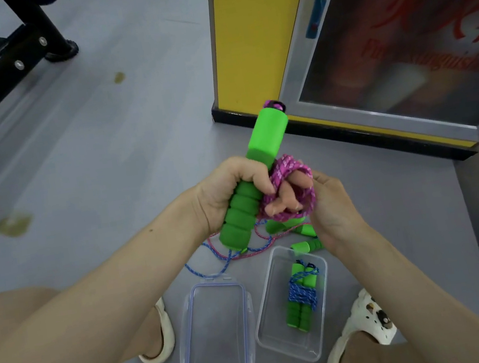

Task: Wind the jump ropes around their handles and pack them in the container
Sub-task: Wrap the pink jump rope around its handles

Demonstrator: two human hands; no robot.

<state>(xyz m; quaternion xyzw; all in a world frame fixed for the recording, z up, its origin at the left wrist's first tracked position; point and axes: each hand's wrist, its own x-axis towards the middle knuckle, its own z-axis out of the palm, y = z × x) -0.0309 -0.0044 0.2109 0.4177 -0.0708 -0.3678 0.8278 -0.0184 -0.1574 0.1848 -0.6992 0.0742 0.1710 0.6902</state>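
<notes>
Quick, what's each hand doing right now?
Left hand: grips the green handle.
Right hand: holds the pink rope, looped round its fingers.

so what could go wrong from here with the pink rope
1. The pink rope sits in loose loops around the fingers of the right hand, not tight on the green handle that the left hand grips; the loops may slip off and unravel.
2. Its tail seems to run into the loose ropes crossing below, so pulling may snag or knot them.

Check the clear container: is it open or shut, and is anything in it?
Open: its lid lies separately beside it. The container holds one blue-wound rope bundle.
</notes>
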